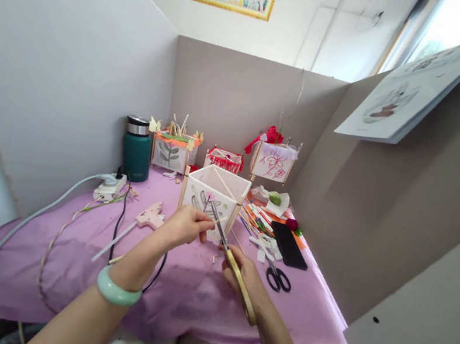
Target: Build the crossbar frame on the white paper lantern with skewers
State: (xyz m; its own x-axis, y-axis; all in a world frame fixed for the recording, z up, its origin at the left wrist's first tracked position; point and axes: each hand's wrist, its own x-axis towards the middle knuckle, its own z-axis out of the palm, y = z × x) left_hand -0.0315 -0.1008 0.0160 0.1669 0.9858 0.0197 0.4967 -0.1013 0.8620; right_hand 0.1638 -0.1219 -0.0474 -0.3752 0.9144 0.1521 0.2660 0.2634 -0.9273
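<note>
My right hand point(241, 272) is closed around long scissors with yellow handles point(240, 280), their blades pointing up and left. Just left of the blades, my left hand point(191, 226) is closed in a pinch, with a small light stick piece at its fingertips, close to the blades. Behind both hands stands a white four-sided box point(202, 194) with wooden corner sticks and a drawn plant on its front. A pink glue gun point(151, 216) lies to the left of my left hand.
A green bottle point(136, 152) and a power strip point(110, 188) with cables stand at left. Decorated boxes line the back. Black-handled scissors point(279, 278), a black phone point(289, 245), sticks and paper scraps lie at right. Partition walls point(244, 91) enclose the purple-covered table point(190, 295).
</note>
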